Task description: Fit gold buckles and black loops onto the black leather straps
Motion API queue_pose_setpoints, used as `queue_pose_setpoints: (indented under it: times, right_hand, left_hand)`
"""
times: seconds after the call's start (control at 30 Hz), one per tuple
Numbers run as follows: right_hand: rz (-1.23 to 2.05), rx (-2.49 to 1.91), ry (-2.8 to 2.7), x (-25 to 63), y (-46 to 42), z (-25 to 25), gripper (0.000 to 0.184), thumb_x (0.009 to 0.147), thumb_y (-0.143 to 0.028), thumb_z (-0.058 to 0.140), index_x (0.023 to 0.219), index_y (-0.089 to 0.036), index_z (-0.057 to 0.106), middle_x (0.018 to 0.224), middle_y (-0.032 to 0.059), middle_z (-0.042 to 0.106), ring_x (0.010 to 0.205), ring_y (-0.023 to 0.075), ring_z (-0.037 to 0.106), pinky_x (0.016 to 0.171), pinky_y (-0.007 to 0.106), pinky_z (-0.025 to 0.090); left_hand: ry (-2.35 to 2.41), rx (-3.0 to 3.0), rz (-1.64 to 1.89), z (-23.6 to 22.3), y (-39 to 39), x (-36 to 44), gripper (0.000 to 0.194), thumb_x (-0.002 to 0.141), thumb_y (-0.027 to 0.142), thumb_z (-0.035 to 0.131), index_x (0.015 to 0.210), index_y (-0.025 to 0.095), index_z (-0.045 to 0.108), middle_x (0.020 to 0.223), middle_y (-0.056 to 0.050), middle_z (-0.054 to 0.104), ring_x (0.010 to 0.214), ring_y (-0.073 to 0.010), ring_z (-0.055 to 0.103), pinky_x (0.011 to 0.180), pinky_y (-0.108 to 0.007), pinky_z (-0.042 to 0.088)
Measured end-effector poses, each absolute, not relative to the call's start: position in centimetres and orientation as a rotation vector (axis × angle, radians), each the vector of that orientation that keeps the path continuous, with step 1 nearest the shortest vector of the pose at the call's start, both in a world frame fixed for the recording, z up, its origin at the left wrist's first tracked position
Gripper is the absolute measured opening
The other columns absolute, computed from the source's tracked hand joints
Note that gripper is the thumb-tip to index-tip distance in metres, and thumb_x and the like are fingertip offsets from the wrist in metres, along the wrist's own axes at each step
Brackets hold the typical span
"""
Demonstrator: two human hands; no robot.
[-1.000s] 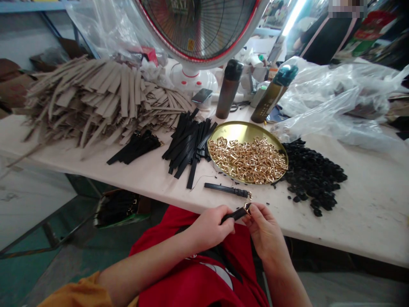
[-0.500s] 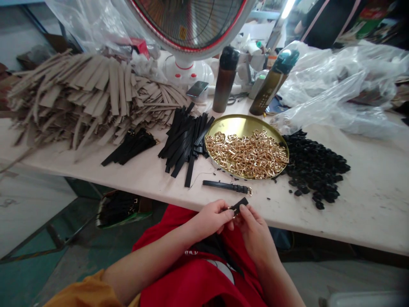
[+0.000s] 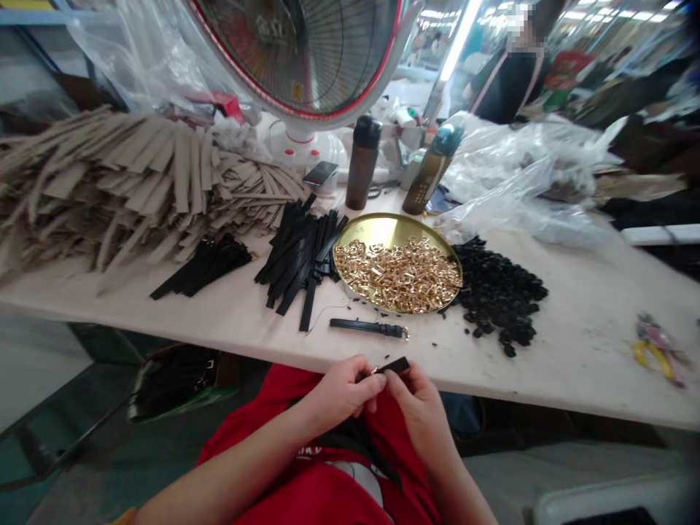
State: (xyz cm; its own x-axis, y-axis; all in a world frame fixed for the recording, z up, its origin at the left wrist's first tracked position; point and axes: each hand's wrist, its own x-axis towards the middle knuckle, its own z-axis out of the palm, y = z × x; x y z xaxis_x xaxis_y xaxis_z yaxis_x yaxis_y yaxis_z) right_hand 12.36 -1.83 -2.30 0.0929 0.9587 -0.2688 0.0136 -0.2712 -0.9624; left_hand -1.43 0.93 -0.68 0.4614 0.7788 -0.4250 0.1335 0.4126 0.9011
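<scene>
My left hand and my right hand meet over my lap, just below the table edge. Both pinch a short black strap with a small gold buckle at its left end. A finished black strap with a gold buckle lies on the table just beyond my hands. Behind it sits a round gold tray holding several gold buckles. A pile of black straps lies left of the tray and a heap of small black loops right of it.
A large stack of tan strips fills the table's left. A fan, two bottles, a phone and clear plastic bags stand behind. A box of black straps sits on the floor. Another person stands far back.
The strap in my hands has turned and been drawn closer between my fingertips. My head has moved, shifting the table leftward in view and showing more of its right end.
</scene>
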Motion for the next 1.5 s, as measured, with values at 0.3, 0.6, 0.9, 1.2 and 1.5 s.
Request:
queue_pose_setpoints:
  times: [0.3,0.6,0.9,1.2,1.5]
  right_hand:
    - [1.233,-1.461,-1.046,12.4,-1.0,-2.2,0.016,0.072,-0.034,0.06,0.075,-0.018,0.058,0.069,-0.0001,0.063,0.065,0.0157,0.055,0.064,0.027,0.043]
    - [1.294,-1.405,-1.047,13.2,-0.4,-2.8,0.013,0.079,-0.031,0.052,0.08,-0.019,0.056,0.073,-0.0003,0.06,0.069,0.0147,0.053,0.067,0.027,0.042]
    - [0.625,-1.845,-1.222,23.1,2.9,-2.8,0.027,0.078,-0.044,0.049,0.082,-0.018,0.057,0.07,0.0035,0.059,0.067,0.0196,0.052,0.063,0.031,0.039]
    - [0.276,-2.16,-1.439,27.7,7.4,-4.8,0.014,0.072,-0.02,0.047,0.081,-0.016,0.057,0.085,0.0121,0.059,0.083,0.0255,0.052,0.077,0.039,0.035]
    - [1.419,-1.343,-0.865,18.9,2.6,-1.3,0.026,0.07,-0.035,0.063,0.091,-0.02,0.058,0.082,0.002,0.064,0.062,0.0098,0.056,0.064,0.025,0.047]
  left_hand:
    - [1.116,1.264,0.499,-0.4,1.6,-1.2,0.034,0.074,0.05,0.05,0.067,0.018,0.042,0.049,0.006,0.048,0.041,-0.0069,0.037,0.041,-0.018,0.027]
    - [1.024,1.186,0.459,-1.8,3.2,-0.3,0.027,0.078,0.042,0.046,0.069,0.018,0.039,0.055,0.005,0.052,0.043,-0.0075,0.043,0.043,-0.019,0.031]
    - [1.005,1.318,0.398,-1.5,4.3,0.7,0.025,0.081,0.037,0.041,0.092,0.017,0.051,0.061,0.005,0.051,0.045,-0.0072,0.041,0.044,-0.019,0.031]
    - [1.063,1.382,0.418,-1.4,3.7,0.5,0.02,0.082,0.034,0.041,0.083,0.018,0.052,0.055,0.006,0.05,0.053,-0.0096,0.045,0.055,-0.02,0.034]
    - [1.116,1.334,0.688,-0.1,3.4,0.6,0.025,0.082,0.036,0.041,0.085,0.016,0.054,0.055,0.005,0.048,0.051,-0.009,0.044,0.052,-0.02,0.035]
